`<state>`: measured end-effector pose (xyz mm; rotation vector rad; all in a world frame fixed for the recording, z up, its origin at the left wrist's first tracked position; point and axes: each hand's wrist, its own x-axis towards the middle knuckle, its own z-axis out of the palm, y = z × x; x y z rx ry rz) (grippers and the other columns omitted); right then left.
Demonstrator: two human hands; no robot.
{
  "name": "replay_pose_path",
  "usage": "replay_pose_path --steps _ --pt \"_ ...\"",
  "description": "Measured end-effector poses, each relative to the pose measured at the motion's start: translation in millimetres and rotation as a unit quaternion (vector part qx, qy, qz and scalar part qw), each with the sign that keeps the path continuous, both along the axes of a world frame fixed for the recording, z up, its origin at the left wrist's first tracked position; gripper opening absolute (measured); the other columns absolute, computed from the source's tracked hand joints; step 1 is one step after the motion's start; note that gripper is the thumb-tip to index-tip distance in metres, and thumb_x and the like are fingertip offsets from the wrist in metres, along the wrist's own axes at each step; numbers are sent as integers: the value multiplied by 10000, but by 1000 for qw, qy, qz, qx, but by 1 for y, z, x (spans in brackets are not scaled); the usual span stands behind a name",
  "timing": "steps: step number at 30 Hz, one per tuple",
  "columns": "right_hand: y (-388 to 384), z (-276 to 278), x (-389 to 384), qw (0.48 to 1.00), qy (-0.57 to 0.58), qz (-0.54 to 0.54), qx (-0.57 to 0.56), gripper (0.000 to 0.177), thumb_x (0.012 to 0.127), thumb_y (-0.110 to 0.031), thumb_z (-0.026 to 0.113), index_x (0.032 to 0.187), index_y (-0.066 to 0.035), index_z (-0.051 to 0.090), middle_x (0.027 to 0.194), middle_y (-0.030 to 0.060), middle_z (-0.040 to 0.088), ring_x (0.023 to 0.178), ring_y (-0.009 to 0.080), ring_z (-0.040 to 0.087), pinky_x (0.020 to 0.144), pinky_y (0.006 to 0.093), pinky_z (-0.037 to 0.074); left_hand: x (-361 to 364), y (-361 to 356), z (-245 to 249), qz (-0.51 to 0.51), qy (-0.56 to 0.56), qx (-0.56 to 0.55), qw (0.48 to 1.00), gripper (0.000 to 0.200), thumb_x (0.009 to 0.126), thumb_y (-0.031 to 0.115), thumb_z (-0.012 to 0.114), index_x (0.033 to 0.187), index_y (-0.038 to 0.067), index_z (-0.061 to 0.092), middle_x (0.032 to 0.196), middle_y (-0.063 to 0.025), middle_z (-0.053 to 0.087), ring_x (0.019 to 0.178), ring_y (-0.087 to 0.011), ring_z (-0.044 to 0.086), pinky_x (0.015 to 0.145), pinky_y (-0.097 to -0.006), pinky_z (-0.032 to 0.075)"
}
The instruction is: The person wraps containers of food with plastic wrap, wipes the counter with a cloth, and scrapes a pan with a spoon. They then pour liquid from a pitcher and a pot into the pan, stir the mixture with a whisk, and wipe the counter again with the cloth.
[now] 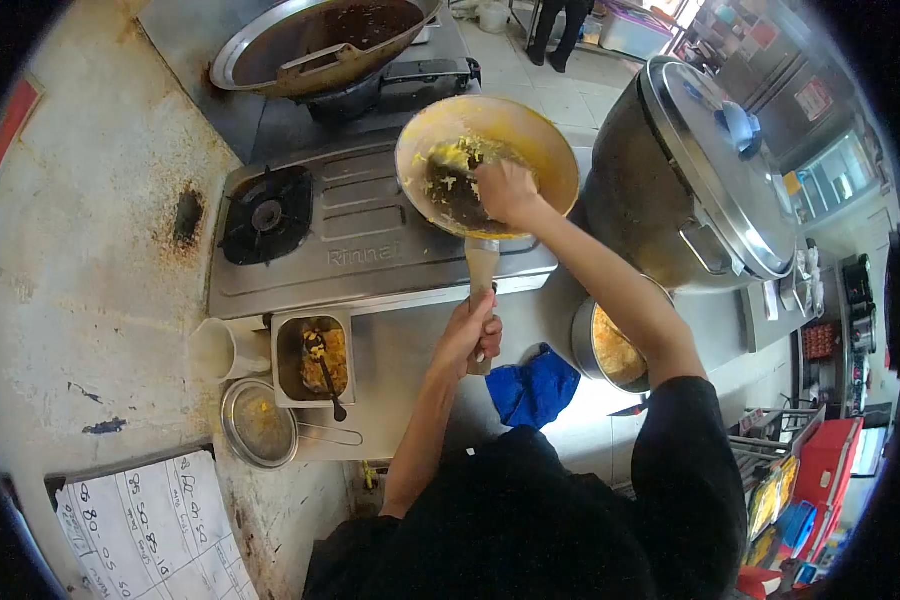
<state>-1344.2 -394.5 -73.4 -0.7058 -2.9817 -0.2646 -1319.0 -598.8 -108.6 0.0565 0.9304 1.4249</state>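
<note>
Closed tight, the left grip wraps the wooden handle of a yellow pan, with the fingers fully round it at the lower end. The pan sits on the right-hand side of a steel gas stove, and its handle points back toward the person over the stove's front edge.

Right grip is down inside the pan, knuckles up and fingers curled under. What it has hold of is hidden beneath the hand, so I cannot tell. A dark patch just beside it may be a utensil or the bare pan bottom.

Scrambled egg is heaped in the pan's left half, touching that dark patch.

- Left burner: uncovered.
- Wok: behind the stove.
- Large lidded pot: right of the pan, close by.
- Small pot: below the big one, yellow contents, partly under the right forearm.
- Blue cloth: on the desk, just right of the left grip.
- Square tin with a spoon in it, white cup and round metal dish: grouped at the desk's left.
- Handwritten sheet: lower left.
</note>
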Motion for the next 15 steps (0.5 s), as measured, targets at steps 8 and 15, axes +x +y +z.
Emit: replay_pose_path --steps 8,15 --pt "-3 31 73 985 -72 154 13 132 679 -126 509 688 -60 622 691 154 610 695 291 614 601 387 496 3 2 -2 -5 11 -13 1000 287 848 386 446 850 121 336 521 37 315 383 -54 304 337 -211 272" --pt "43 49 34 971 -180 79 -135 178 697 -128 487 764 -36 624 806 219 598 738 309 609 609 390 494 8 -1 -2 10 26 9 1000 283 851 393 436 838 119 364 527 42 309 390 -49 293 343 -209 257"
